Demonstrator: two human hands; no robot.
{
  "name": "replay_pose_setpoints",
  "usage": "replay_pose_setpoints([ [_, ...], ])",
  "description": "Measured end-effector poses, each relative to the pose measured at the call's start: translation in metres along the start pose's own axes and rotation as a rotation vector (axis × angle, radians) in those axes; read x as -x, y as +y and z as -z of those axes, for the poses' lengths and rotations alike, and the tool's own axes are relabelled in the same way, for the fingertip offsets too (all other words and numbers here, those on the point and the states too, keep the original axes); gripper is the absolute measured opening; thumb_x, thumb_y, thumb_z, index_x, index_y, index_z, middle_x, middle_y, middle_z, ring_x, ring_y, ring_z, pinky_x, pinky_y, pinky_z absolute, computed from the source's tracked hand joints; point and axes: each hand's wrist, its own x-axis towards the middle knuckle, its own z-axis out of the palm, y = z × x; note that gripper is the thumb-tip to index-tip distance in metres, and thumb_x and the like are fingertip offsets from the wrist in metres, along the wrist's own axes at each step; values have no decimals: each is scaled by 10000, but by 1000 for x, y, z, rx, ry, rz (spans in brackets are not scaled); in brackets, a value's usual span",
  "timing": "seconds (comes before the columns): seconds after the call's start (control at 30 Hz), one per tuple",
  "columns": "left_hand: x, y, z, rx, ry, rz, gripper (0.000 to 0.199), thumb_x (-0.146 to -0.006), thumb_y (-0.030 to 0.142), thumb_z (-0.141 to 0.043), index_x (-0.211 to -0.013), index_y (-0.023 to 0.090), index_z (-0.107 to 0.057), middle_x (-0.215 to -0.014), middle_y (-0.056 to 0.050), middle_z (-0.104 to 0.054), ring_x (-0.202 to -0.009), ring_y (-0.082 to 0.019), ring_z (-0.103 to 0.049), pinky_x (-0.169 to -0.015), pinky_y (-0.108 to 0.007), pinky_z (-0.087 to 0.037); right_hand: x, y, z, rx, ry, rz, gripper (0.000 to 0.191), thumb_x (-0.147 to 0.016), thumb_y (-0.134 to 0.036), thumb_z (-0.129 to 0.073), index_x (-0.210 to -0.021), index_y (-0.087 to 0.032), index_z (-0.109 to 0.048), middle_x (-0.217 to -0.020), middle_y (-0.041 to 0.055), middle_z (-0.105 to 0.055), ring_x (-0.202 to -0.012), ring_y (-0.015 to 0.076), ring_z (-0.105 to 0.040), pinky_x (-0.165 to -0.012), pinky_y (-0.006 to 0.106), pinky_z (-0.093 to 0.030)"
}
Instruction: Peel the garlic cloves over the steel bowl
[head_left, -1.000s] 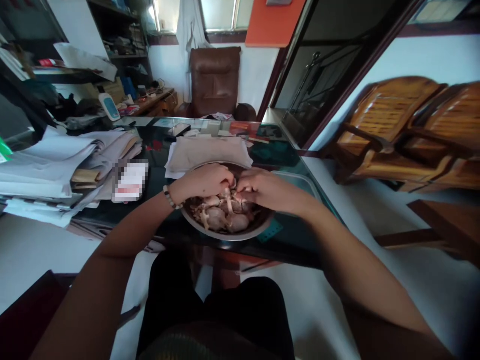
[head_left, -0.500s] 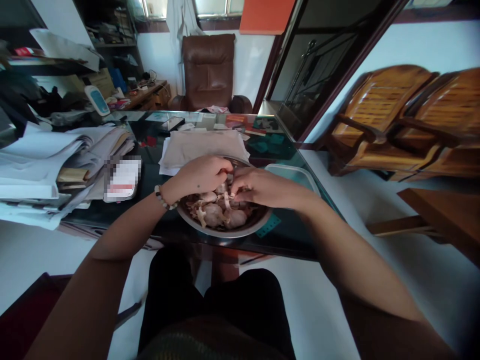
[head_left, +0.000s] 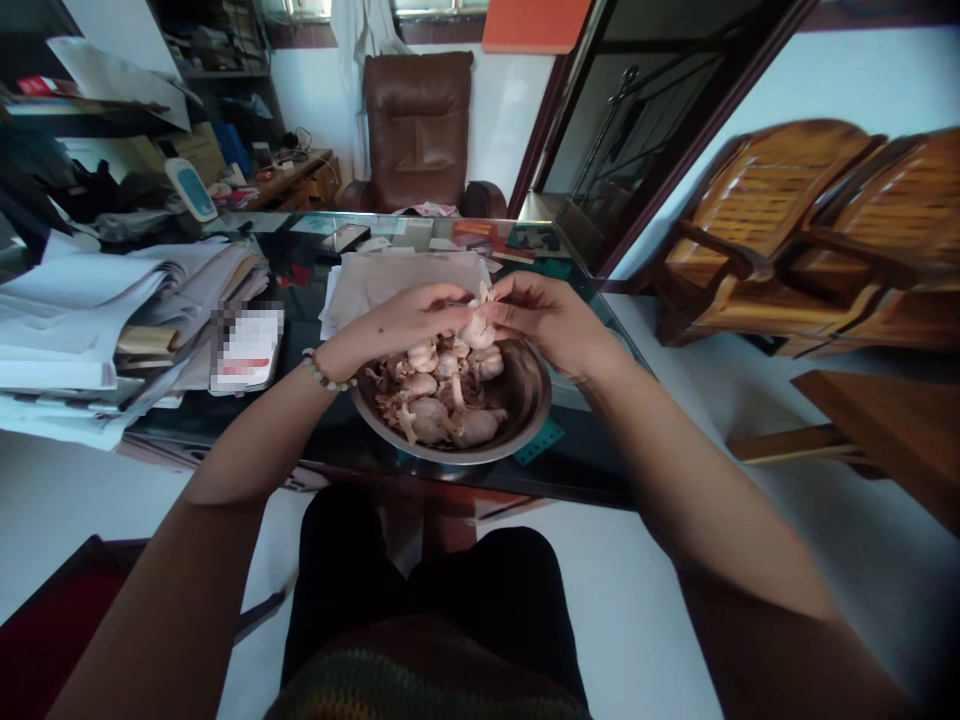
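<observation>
A metal bowl (head_left: pixel 536 400) near the front edge of the desk holds several garlic bulbs (head_left: pixel 429 420) and loose papery skins. Above its far side, one pale garlic bulb (head_left: pixel 478 328) is held up between my two hands. My left hand (head_left: pixel 420 312), with a beaded bracelet at the wrist, grips the bulb from the left. From the right, the thumb and fingers of my right hand (head_left: pixel 540 312) pinch its upper part near the stem. The fingertips partly cover the bulb.
Behind the bowl lie flat papers (head_left: pixel 405 280) on the glass-topped desk (head_left: pixel 300 425). A tall paper stack (head_left: pixel 90 320) and a whitish box-like item (head_left: pixel 247 350) stand to the left. A brown chair (head_left: pixel 418 125) is beyond the desk; wooden chairs (head_left: pixel 772 220) are at the right.
Both hands have risen from inside the bowl and now hold a garlic bulb above its far rim. More of the bowl's contents show.
</observation>
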Motion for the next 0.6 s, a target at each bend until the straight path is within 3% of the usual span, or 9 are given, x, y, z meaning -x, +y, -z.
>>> replay_pose_setpoints([
  [0.13,0,-1,2,106,-12,43,302,-873,350,-524,-990,107,-659,-944,-46,-667,-844,-139,-608,-742,-249,-462,0,0,0,22,13,67,364,-614,-439,-852,-767,-201,-624,-764,-8,-636,-705,148,-600,-674,296,-504],
  [0.3,-3,-13,2,114,-34,22,333,-735,225,-628,-1051,121,-651,-961,-41,-687,-838,-139,-627,-712,-240,-470,0,-1,5,89,-138,85,274,-644,-338,-836,-814,-187,-682,-888,34,-700,-852,185,-643,-804,328,-504],
  [0.43,-7,-25,-2,163,-26,-4,348,-689,188,-637,-1031,125,-654,-959,-46,-697,-840,-139,-637,-694,-230,-470,-3,5,7,133,-45,40,315,-645,-337,-833,-871,-192,-667,-840,32,-702,-785,193,-648,-725,324,-514],
  [0.6,-11,-29,-6,276,3,-21,389,-637,91,-643,-1025,118,-637,-1011,-59,-694,-871,-132,-641,-723,-221,-485,-5,12,2,228,-122,-80,375,-685,-408,-801,-947,-205,-626,-731,6,-658,-580,181,-621,-551,322,-495],
])
